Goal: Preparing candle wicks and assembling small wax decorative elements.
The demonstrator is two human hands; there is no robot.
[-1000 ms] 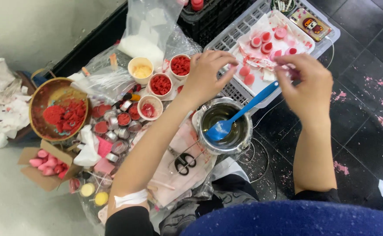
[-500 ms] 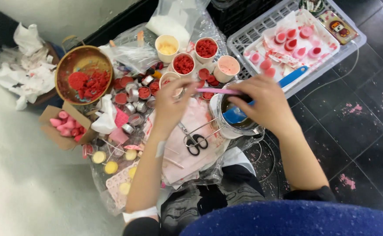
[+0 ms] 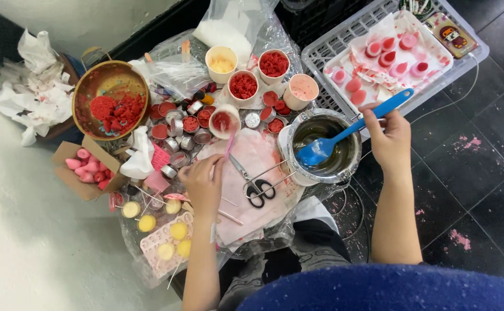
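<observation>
**Here: spatula in the pot, stick held over the paper**

Overhead, four cups (image 3: pixel 244 85) are seen in a cluster: one with yellow filling, two with red crumbs, one pale pink. A fifth small cup (image 3: pixel 224 121) with red inside sits just below them. One brass bowl (image 3: pixel 110 101) of red pieces stands at the left, one cardboard box (image 3: pixel 86 167) of pink pieces lies near it, and one pair of scissors (image 3: pixel 257 187) lies on the stained paper. Five yellow discs (image 3: pixel 147 223) can be counted by the pink mould. In the white basket (image 3: pixel 328 47), about eight pink and red castings lie on a sheet.

The right hand (image 3: pixel 388 138) is closed round the blue spatula (image 3: pixel 350 130), whose blade dips into the metal pot (image 3: pixel 321 147). The left hand (image 3: pixel 203 183) is curled, fingers pinched on a thin pink stick (image 3: pixel 229 145) pointing up toward the small cup.
</observation>
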